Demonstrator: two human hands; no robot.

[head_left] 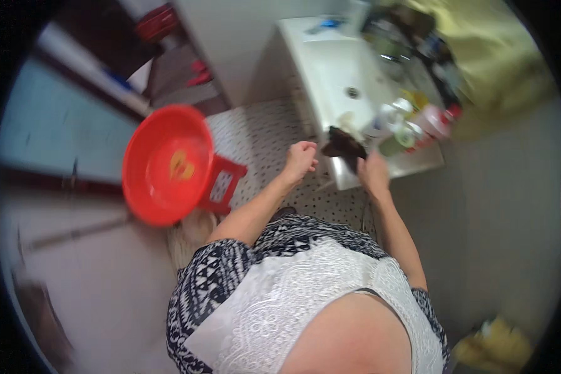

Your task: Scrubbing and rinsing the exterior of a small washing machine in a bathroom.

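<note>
Over the near end of the white sink [328, 75], my right hand [374, 172] is closed on a dark brown piece, limp like a cloth [345, 146]; blur hides its exact kind. My left hand [300, 161] hovers just left of the sink's near corner, a little apart from the dark cloth. Its fingers are curled in, and nothing shows in them. Beside my right hand, several bottles stand along the sink's right side, among them a white bottle [385, 118] and a pink one [434, 121]. A pale, blurred thing [349, 123] lies in the basin behind the cloth.
To my left, a red plastic basin [134, 168] rests on a red stool [230, 177] above the speckled tile floor [265, 128]. A yellowish curtain [492, 56] hangs at the far right. Something small and blue [330, 24] lies at the sink's far end.
</note>
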